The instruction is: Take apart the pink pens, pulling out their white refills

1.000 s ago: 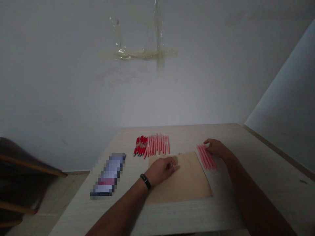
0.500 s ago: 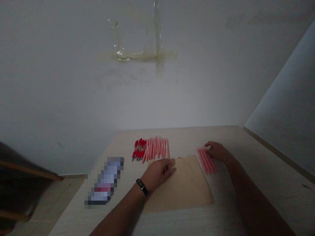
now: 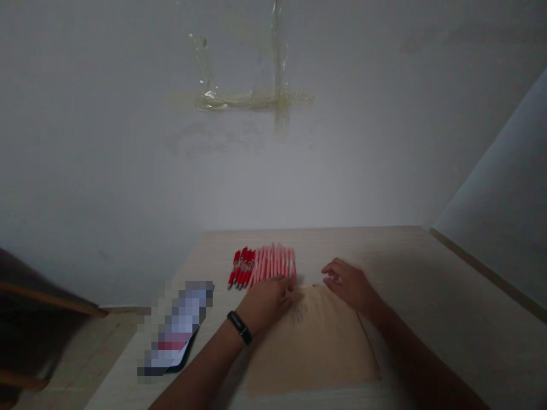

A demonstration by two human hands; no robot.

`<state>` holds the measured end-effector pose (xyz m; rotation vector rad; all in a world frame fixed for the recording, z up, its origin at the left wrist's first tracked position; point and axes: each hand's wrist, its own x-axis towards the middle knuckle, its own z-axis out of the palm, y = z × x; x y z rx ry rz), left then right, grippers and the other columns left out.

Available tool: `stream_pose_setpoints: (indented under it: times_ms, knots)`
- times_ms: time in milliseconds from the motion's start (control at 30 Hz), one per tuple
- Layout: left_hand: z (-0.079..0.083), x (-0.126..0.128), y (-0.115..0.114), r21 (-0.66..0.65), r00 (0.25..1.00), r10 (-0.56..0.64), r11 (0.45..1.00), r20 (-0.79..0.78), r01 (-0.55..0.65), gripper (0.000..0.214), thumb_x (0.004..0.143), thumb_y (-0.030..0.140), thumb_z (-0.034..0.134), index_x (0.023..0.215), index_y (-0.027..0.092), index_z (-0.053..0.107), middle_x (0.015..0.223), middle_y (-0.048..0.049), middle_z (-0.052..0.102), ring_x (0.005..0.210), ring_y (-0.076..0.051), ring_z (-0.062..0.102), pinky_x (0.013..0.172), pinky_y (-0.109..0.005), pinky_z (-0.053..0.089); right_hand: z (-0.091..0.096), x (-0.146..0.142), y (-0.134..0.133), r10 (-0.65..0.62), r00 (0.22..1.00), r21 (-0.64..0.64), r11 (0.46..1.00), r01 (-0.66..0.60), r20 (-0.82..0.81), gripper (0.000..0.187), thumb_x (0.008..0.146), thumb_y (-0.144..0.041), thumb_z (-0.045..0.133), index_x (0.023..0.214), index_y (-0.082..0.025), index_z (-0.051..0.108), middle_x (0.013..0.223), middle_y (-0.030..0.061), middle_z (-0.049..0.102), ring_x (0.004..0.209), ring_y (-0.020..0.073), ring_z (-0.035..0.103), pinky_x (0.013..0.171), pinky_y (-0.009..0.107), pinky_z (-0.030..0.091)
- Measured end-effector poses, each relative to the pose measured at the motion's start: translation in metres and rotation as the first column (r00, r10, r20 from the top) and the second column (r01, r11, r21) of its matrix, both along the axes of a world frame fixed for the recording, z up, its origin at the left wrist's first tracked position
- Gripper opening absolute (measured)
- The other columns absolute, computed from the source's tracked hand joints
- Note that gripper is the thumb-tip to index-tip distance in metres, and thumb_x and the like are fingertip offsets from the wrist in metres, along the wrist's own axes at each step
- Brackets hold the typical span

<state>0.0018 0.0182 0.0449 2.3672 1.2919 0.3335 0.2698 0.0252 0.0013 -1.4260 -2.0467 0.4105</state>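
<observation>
My left hand (image 3: 267,304), with a black band on the wrist, is closed with its fingers curled in at the near ends of the pink pens (image 3: 273,261). Whether a pen is between its fingertips I cannot make out. Those slim pink pens lie side by side in a row, alongside several red pieces with grey tips (image 3: 241,276). A flat tan sheet (image 3: 316,353), cloth or paper, lies under the left fingers; faint dark marks show on it. At the sheet's far right corner my right hand (image 3: 347,283) hovers, fingers curved and apart, holding nothing visible.
A phone-like device (image 3: 182,324), blurred out, lies on the left of the pale wooden table (image 3: 367,242). Behind stands a grey wall (image 3: 316,188) with tape strips (image 3: 239,102). Dark wooden furniture (image 3: 38,324) is at the lower left.
My right hand has moved left from the separate pink pens on the right, which no longer show behind the hand and forearm. My left hand has come closer to the pen row.
</observation>
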Motion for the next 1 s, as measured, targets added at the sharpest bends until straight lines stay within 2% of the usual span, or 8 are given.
stream_pose_setpoints:
  times_ms: [67,133,267,333,433,700,867,1000]
  knots:
    - [0.003,-0.001,0.004,0.03,0.999,-0.033,0.999,-0.033,0.034,0.018,0.084,0.025,0.059,0.1,0.02,0.065,0.099,-0.0074,0.067,0.08,-0.019,0.06,0.067,-0.027,0.038,0.0,-0.015,-0.007,0.13,0.991,-0.02,0.991,-0.13,0.023,0.017,0.085,-0.02,0.061,0.1,-0.024,0.065,0.098,0.0037,0.064,0.086,0.0189,0.061,0.077,0.03,0.046]
    - [0.002,-0.001,0.008,0.055,0.999,-0.036,0.998,-0.033,0.038,0.015,0.084,0.025,0.058,0.097,0.019,0.064,0.096,-0.0076,0.067,0.08,-0.02,0.06,0.068,-0.027,0.038,0.0,-0.024,-0.011,0.207,0.978,-0.014,0.978,-0.207,0.036,0.019,0.083,-0.017,0.063,0.101,-0.024,0.065,0.1,0.0041,0.063,0.096,0.021,0.059,0.083,0.032,0.045]
    - [-0.011,-0.001,0.012,0.098,0.999,0.038,0.994,-0.005,-0.037,0.014,0.089,0.03,0.053,0.091,0.019,0.062,0.092,-0.0064,0.067,0.078,-0.018,0.059,0.064,-0.025,0.036,-0.004,-0.029,-0.012,0.249,0.967,-0.014,0.968,-0.249,0.048,0.018,0.083,-0.015,0.064,0.1,-0.022,0.064,0.101,0.0039,0.062,0.099,0.0208,0.057,0.087,0.032,0.043]
    - [-0.018,-0.002,0.012,0.117,0.999,0.05,0.992,0.001,-0.05,0.018,0.091,0.032,0.05,0.089,0.018,0.062,0.092,-0.0067,0.067,0.078,-0.018,0.059,0.064,-0.025,0.036,-0.006,-0.028,-0.01,0.23,0.972,-0.008,0.973,-0.23,0.047,0.016,0.084,-0.015,0.063,0.098,-0.021,0.064,0.1,0.0035,0.062,0.097,0.0199,0.057,0.085,0.031,0.043]
    - [-0.025,-0.006,0.008,0.104,1.0,0.006,0.995,0.028,-0.009,0.019,0.092,0.033,0.049,0.09,0.02,0.062,0.093,-0.0051,0.067,0.08,-0.018,0.06,0.066,-0.025,0.037,-0.008,-0.028,-0.008,0.188,0.981,0.002,0.982,-0.188,0.041,0.011,0.086,-0.016,0.061,0.096,-0.021,0.064,0.097,0.0033,0.062,0.094,0.0187,0.057,0.082,0.029,0.043]
    - [-0.029,-0.013,-0.003,0.077,0.999,-0.033,0.997,0.03,0.031,0.015,0.088,0.034,0.055,0.09,0.021,0.062,0.094,-0.0045,0.068,0.084,-0.019,0.061,0.07,-0.026,0.039,-0.01,-0.042,-0.012,0.001,0.993,-0.012,1.0,0.0,0.116,0.005,0.088,-0.019,0.058,0.085,-0.018,0.062,0.09,0.0037,0.061,0.083,0.0158,0.057,0.076,0.026,0.042]
    - [-0.031,-0.014,-0.004,0.08,0.998,-0.039,0.996,0.04,0.036,0.015,0.087,0.033,0.056,0.092,0.02,0.063,0.094,-0.0052,0.068,0.084,-0.019,0.061,0.069,-0.026,0.04,-0.002,-0.068,-0.012,-0.084,0.957,-0.025,0.995,0.095,0.278,0.011,0.088,-0.027,0.06,0.083,-0.018,0.063,0.088,0.0056,0.063,0.084,0.0171,0.058,0.075,0.027,0.039]
    - [-0.031,-0.013,-0.003,0.08,0.999,-0.036,0.996,0.021,0.035,0.016,0.087,0.033,0.055,0.093,0.02,0.063,0.094,-0.0059,0.068,0.082,-0.019,0.062,0.068,-0.026,0.04,0.003,-0.091,-0.001,-0.133,0.918,-0.055,0.985,0.165,0.373,0.024,0.09,-0.038,0.056,0.088,-0.016,0.067,0.092,0.0106,0.067,0.084,0.0201,0.061,0.073,0.029,0.04]
